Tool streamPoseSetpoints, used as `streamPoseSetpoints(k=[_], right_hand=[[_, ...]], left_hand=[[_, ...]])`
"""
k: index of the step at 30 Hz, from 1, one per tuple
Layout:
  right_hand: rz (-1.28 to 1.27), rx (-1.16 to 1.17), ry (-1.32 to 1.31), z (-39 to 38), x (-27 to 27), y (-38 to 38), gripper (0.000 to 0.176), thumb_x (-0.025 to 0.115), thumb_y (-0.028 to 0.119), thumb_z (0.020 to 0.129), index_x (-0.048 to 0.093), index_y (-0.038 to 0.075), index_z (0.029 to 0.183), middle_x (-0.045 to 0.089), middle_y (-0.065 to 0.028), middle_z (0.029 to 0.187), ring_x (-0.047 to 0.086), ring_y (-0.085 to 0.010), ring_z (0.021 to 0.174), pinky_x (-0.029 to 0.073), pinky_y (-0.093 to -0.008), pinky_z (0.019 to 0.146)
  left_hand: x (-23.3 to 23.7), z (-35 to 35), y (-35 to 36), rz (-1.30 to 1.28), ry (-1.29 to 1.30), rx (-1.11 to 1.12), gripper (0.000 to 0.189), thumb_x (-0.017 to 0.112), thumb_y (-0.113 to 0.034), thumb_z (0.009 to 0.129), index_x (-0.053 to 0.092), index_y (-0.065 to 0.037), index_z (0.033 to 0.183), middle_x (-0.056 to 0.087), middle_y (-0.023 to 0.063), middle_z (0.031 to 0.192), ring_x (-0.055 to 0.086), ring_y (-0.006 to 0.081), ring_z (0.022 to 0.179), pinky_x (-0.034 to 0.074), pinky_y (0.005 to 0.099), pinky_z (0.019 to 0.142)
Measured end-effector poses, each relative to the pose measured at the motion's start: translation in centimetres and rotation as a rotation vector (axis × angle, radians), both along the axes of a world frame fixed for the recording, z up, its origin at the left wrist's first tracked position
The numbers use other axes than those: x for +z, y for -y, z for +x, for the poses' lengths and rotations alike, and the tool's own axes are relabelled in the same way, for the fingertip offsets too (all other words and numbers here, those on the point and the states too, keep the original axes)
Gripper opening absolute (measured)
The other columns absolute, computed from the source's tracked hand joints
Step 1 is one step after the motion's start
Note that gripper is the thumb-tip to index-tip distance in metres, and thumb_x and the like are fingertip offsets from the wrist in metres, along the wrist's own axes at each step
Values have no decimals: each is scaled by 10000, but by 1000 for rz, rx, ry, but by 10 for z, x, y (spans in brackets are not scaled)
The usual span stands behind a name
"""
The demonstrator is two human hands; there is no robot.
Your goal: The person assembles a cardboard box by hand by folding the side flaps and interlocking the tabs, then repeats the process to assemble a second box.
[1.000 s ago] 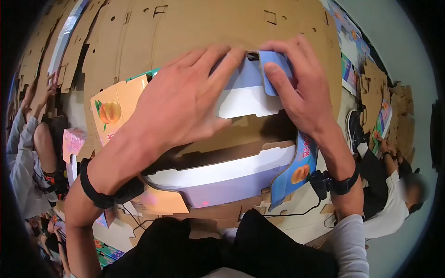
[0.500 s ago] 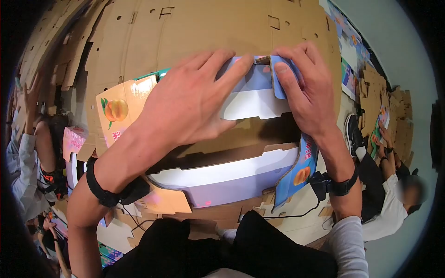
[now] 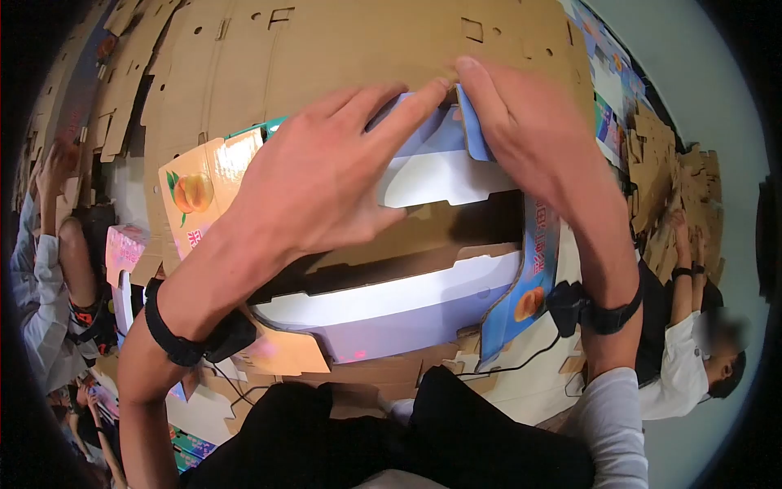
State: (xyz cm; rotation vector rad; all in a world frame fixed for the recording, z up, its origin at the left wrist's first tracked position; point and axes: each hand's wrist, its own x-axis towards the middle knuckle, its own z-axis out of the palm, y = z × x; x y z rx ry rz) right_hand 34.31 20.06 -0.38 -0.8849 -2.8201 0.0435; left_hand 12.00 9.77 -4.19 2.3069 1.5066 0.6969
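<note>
A partly folded cardboard box (image 3: pixel 407 322) lies in front of me. Its near wall is lilac outside and white inside, its right end panel (image 3: pixel 529 277) is blue with a peach print, and its left panel (image 3: pixel 191 187) is orange with peaches. My left hand (image 3: pixel 314 175) is closed over the far wall (image 3: pixel 440 175), its fingers over the top edge and its thumb on the inner side. At the far right corner, my right hand (image 3: pixel 529 122) is against a blue flap (image 3: pixel 472 122). One digit reaches past the flap's top; the other fingers are hidden behind the hand.
Large flat cardboard sheets (image 3: pixel 350 41) lie beyond the box. A person at the left (image 3: pixel 49 285) and another at the right (image 3: pixel 680 359) sit close by, with more cardboard (image 3: pixel 692 196) around. A cable (image 3: pixel 521 363) runs from my right wrist strap.
My right hand has shifted up and rotated, its thumb no longer on the flap's inner face. The left hand keeps its hold on the far wall. The person at the right has moved their arms.
</note>
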Motion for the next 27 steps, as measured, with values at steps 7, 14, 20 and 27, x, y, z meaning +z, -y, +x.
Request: streamPoseSetpoints(k=[7,14,20,27], right_hand=[[-369,-146,129,-22,-1,-40,246,545,226,1007,671,23,1065,717,-240,1018,699,-452,968,551,-545,878],[-118,-192,259,-35,-21,-23,287,561,240,989,719,15,906,745,-261,984,720,-465,892,572,-575,797],[-149,-307,-125,-32,-28,-10,229,574,208,1001,742,54,992,753,-216,955,732,-435,913,585,-541,803],[-157,12,-472,-3,-13,36,177,712,155,946,769,67,1088,717,-176,1207,704,-359,1125,570,-460,952]], left_hand=[[-4,3,0,-15,0,18,1123,944,-200,649,422,-149,1642,620,159,1452,625,396,1280,528,479,1113],[-3,4,2,0,-8,-15,1132,952,-187,639,428,-191,1643,612,159,1465,621,408,1280,524,480,1109],[-5,5,3,33,-39,1,1117,954,-182,646,436,-192,1635,607,158,1470,615,410,1293,526,486,1107],[-4,-7,0,97,-50,-14,1048,939,-174,684,466,-191,1620,596,172,1491,603,423,1317,522,491,1113]])
